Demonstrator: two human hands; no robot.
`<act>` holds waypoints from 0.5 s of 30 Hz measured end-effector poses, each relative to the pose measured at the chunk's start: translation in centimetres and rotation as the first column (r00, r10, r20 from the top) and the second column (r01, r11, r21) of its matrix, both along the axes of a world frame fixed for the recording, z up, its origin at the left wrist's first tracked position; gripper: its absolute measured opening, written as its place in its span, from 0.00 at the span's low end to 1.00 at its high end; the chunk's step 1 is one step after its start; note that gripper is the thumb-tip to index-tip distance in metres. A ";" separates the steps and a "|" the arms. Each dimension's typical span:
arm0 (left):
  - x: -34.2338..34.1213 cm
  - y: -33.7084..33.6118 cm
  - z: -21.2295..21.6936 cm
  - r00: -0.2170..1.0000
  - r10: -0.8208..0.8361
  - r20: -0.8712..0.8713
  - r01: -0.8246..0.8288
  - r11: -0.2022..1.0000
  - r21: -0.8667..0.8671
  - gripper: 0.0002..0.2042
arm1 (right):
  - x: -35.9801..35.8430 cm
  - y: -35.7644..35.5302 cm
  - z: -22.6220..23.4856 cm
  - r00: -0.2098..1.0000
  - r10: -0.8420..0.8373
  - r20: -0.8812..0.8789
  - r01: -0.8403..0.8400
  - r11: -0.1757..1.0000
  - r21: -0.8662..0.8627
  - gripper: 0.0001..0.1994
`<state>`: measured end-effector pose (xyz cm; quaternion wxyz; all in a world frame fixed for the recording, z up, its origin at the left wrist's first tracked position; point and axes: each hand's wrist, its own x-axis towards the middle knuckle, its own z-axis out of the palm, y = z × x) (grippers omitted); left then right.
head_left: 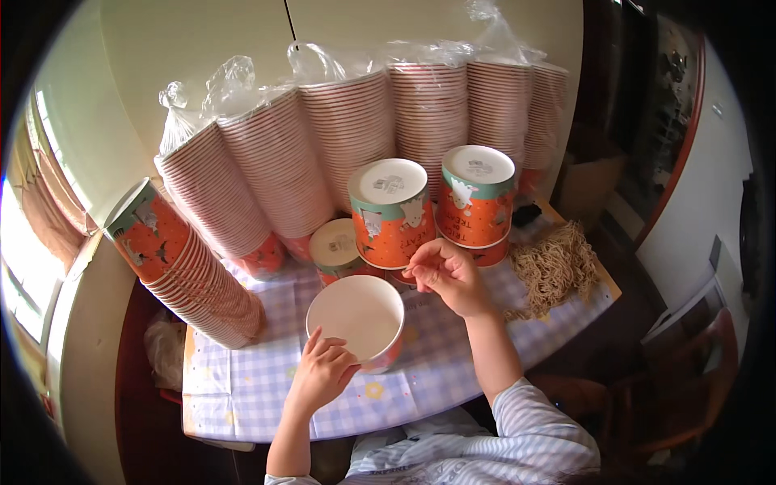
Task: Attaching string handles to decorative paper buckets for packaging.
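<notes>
A white-lined paper bucket stands mouth up near the middle of the table. My left hand is at its near left rim, fingers over the edge and thumb low outside, holding it loosely. Above and right of this bucket, my right hand has thumb and fingertips pinched together; what they hold, if anything, is too small to make out. Just behind stand two upside-down orange and green printed buckets, each seeming to sit on another. A lower upturned bucket is left of them.
Tall nested bucket stacks in clear plastic bags lean along the back wall. An unbagged stack tilts at the left edge. A heap of tan twine lies at the right on the checked tablecloth. A wooden chair stands right.
</notes>
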<state>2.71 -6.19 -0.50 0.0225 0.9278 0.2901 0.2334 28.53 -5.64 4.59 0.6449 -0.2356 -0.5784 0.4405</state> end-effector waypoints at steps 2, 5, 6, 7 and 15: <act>0.2 -0.7 0.7 1.000 0.014 0.014 -0.014 1.000 0.014 0.12 | -1.2 -1.4 -0.6 0.998 0.042 -0.042 -0.046 0.994 -0.099 0.05; 2.4 -3.4 2.0 0.959 0.047 0.280 0.005 0.984 -0.181 0.20 | -4.5 -4.8 -2.2 0.963 -0.076 0.259 0.101 0.991 -0.087 0.06; 2.7 -4.3 1.4 0.914 0.055 0.401 0.079 0.948 -0.309 0.21 | -5.1 -5.3 -2.1 0.794 -0.357 0.492 0.182 0.912 0.369 0.07; 2.9 -5.0 0.9 0.931 0.063 0.358 0.101 0.901 -0.422 0.18 | -6.3 -6.5 -2.5 0.797 -0.365 0.481 0.205 0.913 0.352 0.08; 2.9 -7.4 -4.4 0.667 0.081 0.740 0.542 0.630 -0.557 0.04 | -5.2 -10.6 -5.8 0.764 -0.311 0.566 0.192 0.946 0.260 0.17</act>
